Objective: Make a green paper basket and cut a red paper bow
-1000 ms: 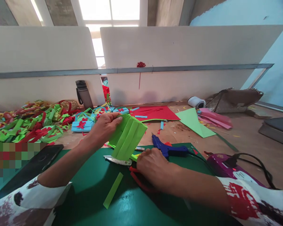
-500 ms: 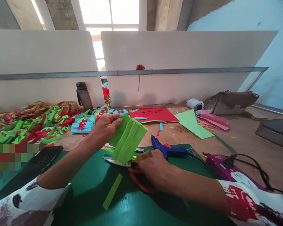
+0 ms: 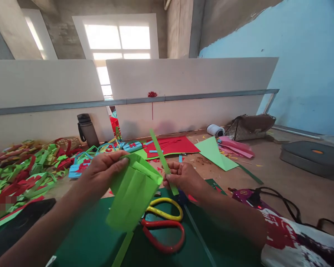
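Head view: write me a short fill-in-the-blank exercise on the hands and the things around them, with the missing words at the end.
1. The folded paper piece held by the left hand is coloured ____.
2. The raised paper strip is gripped in the person's ____ hand.
3. The scissors on the green mat have one yellow handle loop and one ____ loop.
4. In the picture, the dark bottle stands to the ____ of the brown bag.

Missing words: green; right; red; left.

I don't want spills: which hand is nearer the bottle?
Left: the left hand is in front of the bottle, slightly right; the right hand is much farther right.
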`<state>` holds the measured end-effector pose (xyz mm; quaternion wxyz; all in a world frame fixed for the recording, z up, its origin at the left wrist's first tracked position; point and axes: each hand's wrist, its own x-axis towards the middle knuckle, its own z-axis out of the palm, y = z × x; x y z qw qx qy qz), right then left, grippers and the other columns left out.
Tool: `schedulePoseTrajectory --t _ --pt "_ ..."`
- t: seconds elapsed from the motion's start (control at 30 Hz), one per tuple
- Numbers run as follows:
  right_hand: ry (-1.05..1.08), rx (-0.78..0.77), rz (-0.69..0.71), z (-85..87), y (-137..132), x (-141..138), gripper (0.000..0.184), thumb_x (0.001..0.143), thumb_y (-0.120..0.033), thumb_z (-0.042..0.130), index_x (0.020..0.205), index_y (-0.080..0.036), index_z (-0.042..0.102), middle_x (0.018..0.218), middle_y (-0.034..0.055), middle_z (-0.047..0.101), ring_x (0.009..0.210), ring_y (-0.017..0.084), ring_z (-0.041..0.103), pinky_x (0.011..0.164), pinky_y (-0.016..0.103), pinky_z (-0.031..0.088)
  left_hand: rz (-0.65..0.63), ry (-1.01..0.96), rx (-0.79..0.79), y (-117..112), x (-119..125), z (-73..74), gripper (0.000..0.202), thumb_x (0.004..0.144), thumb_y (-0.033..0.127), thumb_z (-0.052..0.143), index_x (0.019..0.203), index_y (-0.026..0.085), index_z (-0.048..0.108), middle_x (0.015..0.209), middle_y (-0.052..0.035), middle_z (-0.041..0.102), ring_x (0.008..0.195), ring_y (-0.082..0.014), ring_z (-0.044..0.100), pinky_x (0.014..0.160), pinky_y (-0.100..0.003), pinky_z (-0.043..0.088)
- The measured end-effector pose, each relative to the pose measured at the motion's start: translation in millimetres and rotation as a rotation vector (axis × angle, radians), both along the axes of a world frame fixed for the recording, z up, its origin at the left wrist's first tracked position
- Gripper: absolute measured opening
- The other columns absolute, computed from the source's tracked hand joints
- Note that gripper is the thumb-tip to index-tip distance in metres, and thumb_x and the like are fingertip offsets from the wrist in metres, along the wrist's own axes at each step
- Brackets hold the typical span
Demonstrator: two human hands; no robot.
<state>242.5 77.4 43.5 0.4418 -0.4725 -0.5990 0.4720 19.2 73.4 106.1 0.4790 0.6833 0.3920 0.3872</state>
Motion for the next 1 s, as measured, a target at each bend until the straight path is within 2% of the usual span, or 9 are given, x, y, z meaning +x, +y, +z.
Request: schedulePoseTrajectory --t 0.13,0.3,0.4,0.57,0.67,0.77,0.87,1.0 --pt "0.168 -0.002 -0.040 -3.1 -1 0 0.023 0.065 -0.036 0.066 0.071 -0.015 0.060 0.064 0.0013 0.064 0.055 0.011 0.058 0.053 0.024 0.046 -0.020 0.116 -0.017 -3 19 -12.3 0.028 0.081 0.041 0.055 0.077 0.015 0.062 0.059 0.0031 0.053 0.049 -0.0081 0.045 0.044 -0.017 0.033" --pt "0.234 0.068 -0.125 16.0 -9 9 0.031 0.062 -0.045 0.073 0.061 -0.016 0.062 0.056 -0.0022 0.058 0.052 0.010 0.051 0.052 0.024 0.041 -0.091 0.190 -0.056 -4 36 -29.1 0.031 0.085 0.041 0.046 0.077 0.013 0.059 0.062 0.0018 0.051 0.053 -0.0089 0.043 0.046 -0.018 0.032" --pt "0.226 0.106 -0.194 24.3 -11 16 0.031 0.063 -0.044 0.074 0.058 -0.016 0.062 0.052 -0.0024 0.056 0.051 0.010 0.049 0.052 0.025 0.040 -0.088 0.243 -0.019 -7 40 -33.5 0.032 0.086 0.039 0.042 0.077 0.014 0.059 0.065 0.0000 0.054 0.056 -0.0103 0.045 0.048 -0.020 0.034" --pt "0.184 0.120 -0.242 25.1 -12 20 0.030 0.064 -0.043 0.075 0.060 -0.014 0.066 0.057 0.0017 0.063 0.055 0.013 0.054 0.052 0.026 0.041 -0.083 0.218 -0.038 -9 42 -37.3 0.030 0.085 0.037 0.043 0.078 0.014 0.061 0.066 -0.0003 0.056 0.058 -0.0111 0.047 0.049 -0.019 0.036" --pt "0.222 0.133 -0.214 26.7 -16 17 0.026 0.064 -0.039 0.076 0.066 -0.016 0.066 0.057 -0.0008 0.063 0.052 0.011 0.054 0.049 0.023 0.042 -0.084 0.146 -0.125 -8 44 -40.3 0.031 0.085 0.039 0.044 0.080 0.013 0.061 0.066 -0.0001 0.056 0.057 -0.0104 0.048 0.049 -0.019 0.035" --pt "0.246 0.148 -0.186 30.3 -21 14 0.024 0.070 -0.039 0.072 0.070 -0.016 0.063 0.059 -0.0016 0.064 0.049 0.010 0.057 0.049 0.022 0.046 -0.101 0.065 -0.226 -9 46 -42.8 0.030 0.083 0.040 0.047 0.083 0.013 0.062 0.067 -0.0004 0.058 0.056 -0.0104 0.049 0.049 -0.019 0.036" --pt "0.254 0.154 -0.192 32.6 -24 12 0.022 0.071 -0.036 0.071 0.073 -0.018 0.059 0.059 -0.0030 0.064 0.049 0.011 0.060 0.050 0.023 0.050 -0.091 0.035 -0.234 -11 48 -43.8 0.029 0.083 0.039 0.049 0.082 0.013 0.063 0.066 0.0003 0.058 0.056 -0.0095 0.048 0.049 -0.018 0.035" --pt "0.210 0.161 -0.165 31.6 -24 12 0.019 0.067 -0.024 0.074 0.071 -0.019 0.056 0.057 -0.0039 0.064 0.056 0.012 0.061 0.054 0.021 0.050 -0.093 0.020 -0.240 -14 51 -44.9 0.028 0.083 0.037 0.050 0.082 0.013 0.064 0.064 0.0010 0.056 0.055 -0.0092 0.047 0.049 -0.018 0.035"
